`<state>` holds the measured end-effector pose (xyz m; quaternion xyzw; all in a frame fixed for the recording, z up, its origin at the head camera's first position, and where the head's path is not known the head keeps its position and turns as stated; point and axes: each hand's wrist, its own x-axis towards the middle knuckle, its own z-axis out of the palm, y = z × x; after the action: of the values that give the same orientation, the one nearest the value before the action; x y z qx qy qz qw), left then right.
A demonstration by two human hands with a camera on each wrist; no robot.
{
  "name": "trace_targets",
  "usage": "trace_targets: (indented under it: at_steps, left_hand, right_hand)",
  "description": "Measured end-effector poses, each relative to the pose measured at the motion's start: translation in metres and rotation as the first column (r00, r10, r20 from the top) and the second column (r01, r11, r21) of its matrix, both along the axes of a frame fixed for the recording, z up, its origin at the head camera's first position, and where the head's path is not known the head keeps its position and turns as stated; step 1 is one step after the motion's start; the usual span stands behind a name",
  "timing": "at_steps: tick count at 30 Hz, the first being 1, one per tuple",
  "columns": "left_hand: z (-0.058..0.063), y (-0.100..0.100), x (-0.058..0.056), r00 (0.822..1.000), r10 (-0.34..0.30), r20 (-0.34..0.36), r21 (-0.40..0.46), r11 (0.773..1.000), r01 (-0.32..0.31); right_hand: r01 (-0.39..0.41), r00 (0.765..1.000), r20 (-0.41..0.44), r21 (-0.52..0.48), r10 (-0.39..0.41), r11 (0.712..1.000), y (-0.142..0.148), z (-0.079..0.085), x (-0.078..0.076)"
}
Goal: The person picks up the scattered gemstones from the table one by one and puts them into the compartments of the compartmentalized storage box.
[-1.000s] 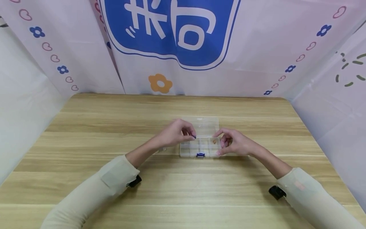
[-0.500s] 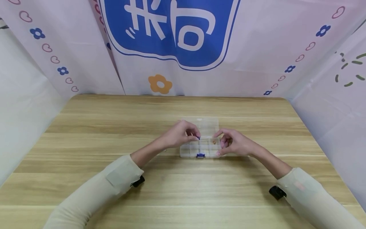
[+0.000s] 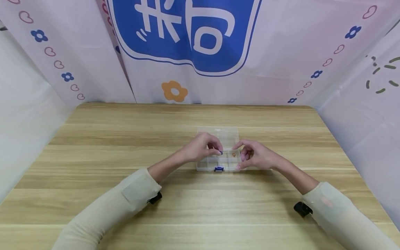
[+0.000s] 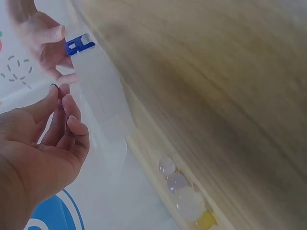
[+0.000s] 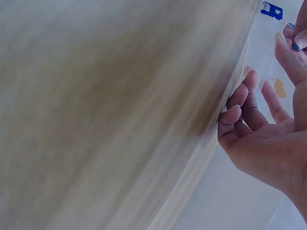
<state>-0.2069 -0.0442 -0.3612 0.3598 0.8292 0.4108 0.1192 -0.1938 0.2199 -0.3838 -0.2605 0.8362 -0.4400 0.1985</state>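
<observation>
Rightward, by a little, goes the person's left hand point(image 3: 201, 147) compared with half a second ago, its fingertips now further across the clear compartment box point(image 3: 203, 169), while the right hand point(image 3: 257, 157) and the box look unmoved. From where I stand, starting on the left: a short row of glassy balls point(image 4: 190, 203) with a yellow piece point(image 4: 206, 220) lies on the wood-grain tabletop point(image 3: 218, 215), outside the box and hidden from the head view, probably by the left forearm. Next, the left thumb and forefinger pinch a tiny blue piece point(image 3: 221, 152) over the box's far row; whether it touches a divider I cannot tell. Below, the blue latch point(image 3: 219, 169) sits on the near wall, and the transparent lid point(image 3: 229, 137) is folded back on the far side. One orange piece point(image 3: 233, 155) already rests in the far right compartment; I make out no other there. So the work seems early to me: the blue piece is not yet let go, and the balls remain outside. At the right end, the right hand holds the box, thumb at the near corner, forefinger at the far one. Between those hands the gap is narrow, but broad wood stretches towards every table edge.
</observation>
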Motion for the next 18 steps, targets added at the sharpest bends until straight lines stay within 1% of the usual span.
trace_targets:
  at_steps: [5,7,12,18]
  left_hand:
    - [-0.001,0.004,0.003,1.000,0.003,0.002,-0.020,1.000,-0.003]
    - [-0.001,0.006,0.003,1.000,0.012,-0.002,-0.029,1.000,-0.012]
    - [-0.001,0.009,0.003,1.000,0.011,-0.024,-0.042,0.999,-0.012]
    - [-0.001,0.014,0.002,1.000,0.003,-0.001,-0.052,0.999,-0.003]
  right_hand:
    - [-0.001,1.000,-0.002,-0.001,0.001,1.000,0.000,0.000,0.001]
    - [-0.001,1.000,-0.004,-0.003,0.001,1.000,0.000,-0.001,0.001]
    - [0.006,1.000,-0.006,-0.001,-0.006,1.000,0.000,-0.001,0.000]
    - [0.014,1.000,0.001,0.005,-0.014,1.000,0.000,-0.001,0.000]
